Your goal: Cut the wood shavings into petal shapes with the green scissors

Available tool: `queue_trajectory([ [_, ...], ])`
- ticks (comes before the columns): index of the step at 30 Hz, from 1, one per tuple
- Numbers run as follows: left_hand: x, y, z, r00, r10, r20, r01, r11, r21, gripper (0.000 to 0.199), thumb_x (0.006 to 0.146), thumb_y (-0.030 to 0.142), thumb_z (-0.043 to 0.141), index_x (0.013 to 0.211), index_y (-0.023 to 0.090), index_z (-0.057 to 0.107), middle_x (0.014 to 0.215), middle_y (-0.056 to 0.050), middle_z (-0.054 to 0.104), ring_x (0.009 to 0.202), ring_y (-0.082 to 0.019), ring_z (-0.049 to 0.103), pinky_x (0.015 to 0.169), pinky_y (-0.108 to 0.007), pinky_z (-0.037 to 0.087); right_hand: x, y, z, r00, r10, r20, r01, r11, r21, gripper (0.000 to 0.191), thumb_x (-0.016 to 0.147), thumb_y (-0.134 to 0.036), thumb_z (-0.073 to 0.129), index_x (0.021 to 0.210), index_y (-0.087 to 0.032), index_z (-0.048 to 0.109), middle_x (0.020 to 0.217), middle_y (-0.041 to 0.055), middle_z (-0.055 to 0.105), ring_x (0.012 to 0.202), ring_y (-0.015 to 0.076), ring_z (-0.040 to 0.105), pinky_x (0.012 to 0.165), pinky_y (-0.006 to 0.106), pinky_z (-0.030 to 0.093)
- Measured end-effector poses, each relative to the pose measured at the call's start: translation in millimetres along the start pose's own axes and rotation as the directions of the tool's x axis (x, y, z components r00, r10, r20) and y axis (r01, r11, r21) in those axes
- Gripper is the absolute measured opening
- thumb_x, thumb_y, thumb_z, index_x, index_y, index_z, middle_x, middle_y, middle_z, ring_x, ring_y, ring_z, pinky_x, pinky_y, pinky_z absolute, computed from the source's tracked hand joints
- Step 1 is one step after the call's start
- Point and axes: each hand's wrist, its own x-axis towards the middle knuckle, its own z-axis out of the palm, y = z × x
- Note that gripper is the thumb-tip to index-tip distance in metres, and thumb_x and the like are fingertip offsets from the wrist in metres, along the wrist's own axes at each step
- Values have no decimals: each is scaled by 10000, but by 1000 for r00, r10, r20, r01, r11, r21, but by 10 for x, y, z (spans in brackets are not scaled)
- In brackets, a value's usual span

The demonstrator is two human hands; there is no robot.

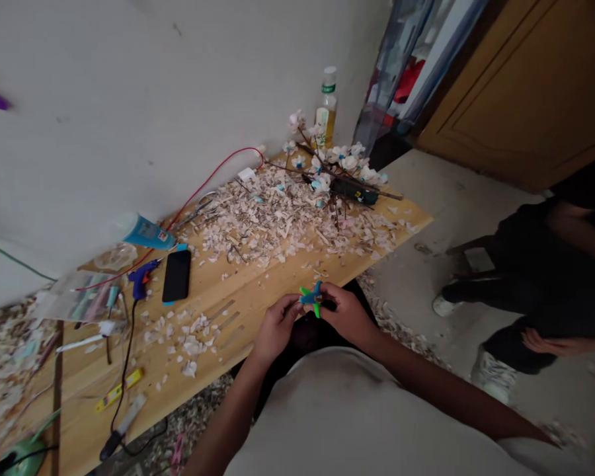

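Note:
A small bright blue-and-green piece (309, 299) is between my two hands, just off the front edge of the wooden table; its exact kind is unclear. My left hand (276, 328) pinches its left end between thumb and fingers. Closed around its right side is my right hand (346, 309), with the fingers curled beside the blue part. Pale shavings and petal-like scraps (272, 218) cover the table beyond my hands. Branches with white and light-blue blossoms (340, 165) lie over the far end of that heap.
A bottle (327, 109) stands by the wall. Left are a blue cup (149, 231) on its side, a phone (176, 275), a glue gun (141, 279), a yellow cutter (119, 390) and cords. At right, another person sits, one hand (550, 342) near the knee.

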Motion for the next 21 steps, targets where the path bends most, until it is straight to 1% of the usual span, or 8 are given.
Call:
queue_trajectory([
  [3, 45, -53, 30, 999, -37, 17, 39, 981, -188, 261, 884, 409, 613, 1021, 187, 608, 827, -34, 694, 709, -138, 591, 657, -250, 433, 6, 15, 7, 999, 37, -12, -37, 999, -7, 156, 747, -212, 610, 903, -196, 617, 842, 10, 646, 790, 174, 613, 752, 289, 486],
  [5, 80, -81, 40, 997, -71, 29, 76, 959, -273, 284, 872, 425, 623, 1002, 175, 590, 849, -54, 719, 628, -119, 564, 603, -244, 426, 20, 38, -10, 998, 61, -30, -59, 997, 54, 157, 747, -231, 619, 899, -192, 624, 831, 8, 642, 760, 168, 602, 741, 289, 486],
  [8, 121, -110, 37, 993, -113, 22, 113, 931, -346, 288, 864, 435, 627, 947, 161, 591, 885, -83, 743, 600, -115, 574, 604, -258, 452, 55, 101, -54, 993, 106, -42, -98, 983, 155, 179, 736, -289, 665, 877, -186, 624, 803, 7, 637, 745, 168, 596, 735, 291, 486],
  [11, 136, -119, 25, 990, -142, -3, 131, 917, -376, 301, 852, 440, 638, 955, 161, 591, 874, -88, 754, 608, -128, 611, 613, -270, 472, 90, 179, -91, 990, 136, -38, -126, 974, 189, 230, 716, -326, 699, 879, -182, 623, 818, 14, 645, 777, 176, 608, 749, 296, 487],
  [15, 117, -113, 15, 988, -154, -10, 142, 934, -327, 336, 821, 449, 670, 961, 152, 601, 791, -70, 749, 582, -129, 611, 609, -272, 481, 122, 232, -113, 991, 137, 1, -134, 973, 186, 241, 718, -343, 703, 882, -187, 619, 842, 19, 661, 801, 176, 624, 776, 304, 496],
  [18, 97, -120, 4, 987, -159, 0, 151, 936, -319, 333, 783, 417, 720, 952, 150, 612, 757, -50, 740, 574, -118, 599, 611, -260, 479, 146, 198, -121, 991, 134, 12, -134, 977, 166, 248, 722, -376, 703, 859, -190, 614, 843, 27, 678, 804, 184, 638, 764, 309, 509],
  [21, 78, -160, -17, 982, -187, -31, 165, 923, -348, 331, 744, 397, 762, 913, 147, 627, 758, -45, 739, 583, -116, 607, 625, -258, 483, 179, 129, -107, 992, 126, -6, -124, 983, 132, 246, 724, -403, 705, 827, -195, 624, 813, 30, 683, 768, 194, 645, 732, 323, 521],
])
